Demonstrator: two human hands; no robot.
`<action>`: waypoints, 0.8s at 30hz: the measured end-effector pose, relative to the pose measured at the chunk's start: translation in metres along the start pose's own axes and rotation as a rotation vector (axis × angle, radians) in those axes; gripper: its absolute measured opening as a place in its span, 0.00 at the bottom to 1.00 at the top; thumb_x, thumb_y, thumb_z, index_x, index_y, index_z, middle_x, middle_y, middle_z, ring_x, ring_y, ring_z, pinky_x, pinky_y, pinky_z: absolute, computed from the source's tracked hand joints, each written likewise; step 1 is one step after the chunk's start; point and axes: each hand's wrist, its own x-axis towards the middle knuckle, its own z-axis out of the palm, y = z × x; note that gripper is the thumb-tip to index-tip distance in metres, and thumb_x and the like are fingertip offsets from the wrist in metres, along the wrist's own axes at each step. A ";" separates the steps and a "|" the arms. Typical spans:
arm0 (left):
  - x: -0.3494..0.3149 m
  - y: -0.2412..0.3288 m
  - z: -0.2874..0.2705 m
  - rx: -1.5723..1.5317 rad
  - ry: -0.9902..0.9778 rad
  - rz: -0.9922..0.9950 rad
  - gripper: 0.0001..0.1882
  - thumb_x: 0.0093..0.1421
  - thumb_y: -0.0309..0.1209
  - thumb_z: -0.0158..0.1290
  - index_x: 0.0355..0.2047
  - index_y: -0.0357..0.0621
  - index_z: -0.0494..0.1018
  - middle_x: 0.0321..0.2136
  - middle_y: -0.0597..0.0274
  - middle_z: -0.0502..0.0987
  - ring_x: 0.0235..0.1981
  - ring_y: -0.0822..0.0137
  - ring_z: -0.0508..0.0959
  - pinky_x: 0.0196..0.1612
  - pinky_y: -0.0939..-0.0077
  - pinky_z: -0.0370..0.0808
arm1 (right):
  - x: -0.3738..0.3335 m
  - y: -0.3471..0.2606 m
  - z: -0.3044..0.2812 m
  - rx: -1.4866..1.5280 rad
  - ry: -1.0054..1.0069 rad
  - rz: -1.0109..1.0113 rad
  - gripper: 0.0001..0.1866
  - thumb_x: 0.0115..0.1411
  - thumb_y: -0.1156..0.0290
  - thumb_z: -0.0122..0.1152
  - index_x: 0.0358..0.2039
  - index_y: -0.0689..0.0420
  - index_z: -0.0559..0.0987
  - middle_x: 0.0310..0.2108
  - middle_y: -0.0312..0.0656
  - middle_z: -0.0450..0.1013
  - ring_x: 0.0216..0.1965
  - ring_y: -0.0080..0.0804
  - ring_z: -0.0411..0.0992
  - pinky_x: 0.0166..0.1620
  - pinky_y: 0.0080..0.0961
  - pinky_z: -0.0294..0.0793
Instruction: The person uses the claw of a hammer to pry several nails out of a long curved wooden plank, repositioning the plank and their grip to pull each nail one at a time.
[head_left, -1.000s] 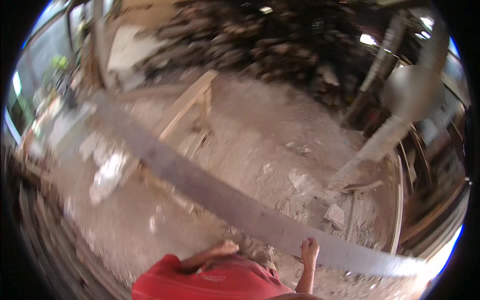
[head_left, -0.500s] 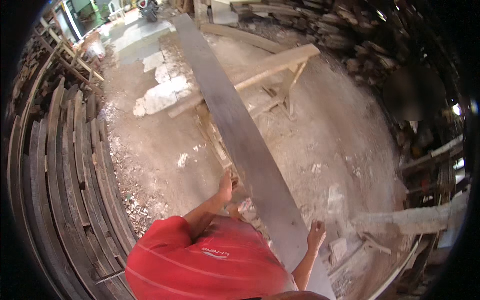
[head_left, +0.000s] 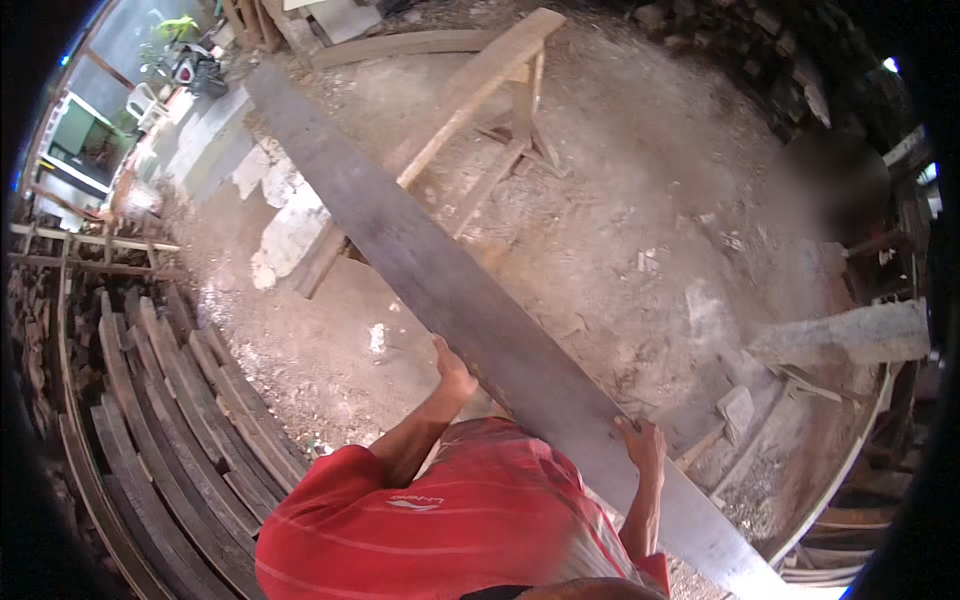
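A long, wide, dark wooden plank runs slantwise from the far left to the near right, in front of my body. Its far half lies across a wooden trestle. My left hand holds the plank's near edge, thumb up along the side and the other fingers hidden beneath it. Farther to the right, my right hand grips the opposite edge with its fingers bent over the board.
Long dark boards are stacked at the left. More timber lies piled at the far right. A pale beam juts in from the right. A motorcycle and a white chair stand at the far left.
The plank has swung, its far end moving left and its near end right. My right hand has closed on its edge. The view has also turned.
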 end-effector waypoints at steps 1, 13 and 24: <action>0.012 -0.001 -0.003 0.017 0.018 -0.012 0.41 0.68 0.65 0.31 0.68 0.47 0.57 0.66 0.56 0.62 0.64 0.52 0.65 0.65 0.52 0.63 | -0.009 -0.009 -0.005 0.021 0.005 0.060 0.34 0.54 0.37 0.63 0.38 0.62 0.83 0.35 0.59 0.78 0.42 0.59 0.76 0.46 0.50 0.72; 0.007 0.016 -0.049 -0.006 0.196 0.049 0.45 0.63 0.69 0.36 0.69 0.50 0.57 0.68 0.58 0.59 0.67 0.49 0.60 0.69 0.47 0.53 | -0.111 -0.020 0.029 0.135 0.280 -0.078 0.29 0.36 0.48 0.79 0.22 0.61 0.78 0.25 0.54 0.74 0.31 0.58 0.71 0.37 0.49 0.69; 0.002 0.052 -0.142 1.581 -0.520 0.469 0.54 0.43 0.47 0.68 0.67 0.50 0.52 0.63 0.55 0.65 0.67 0.55 0.60 0.68 0.47 0.55 | -0.172 0.004 0.046 0.093 0.392 -0.169 0.23 0.44 0.48 0.71 0.28 0.54 0.76 0.29 0.39 0.71 0.37 0.38 0.72 0.43 0.37 0.68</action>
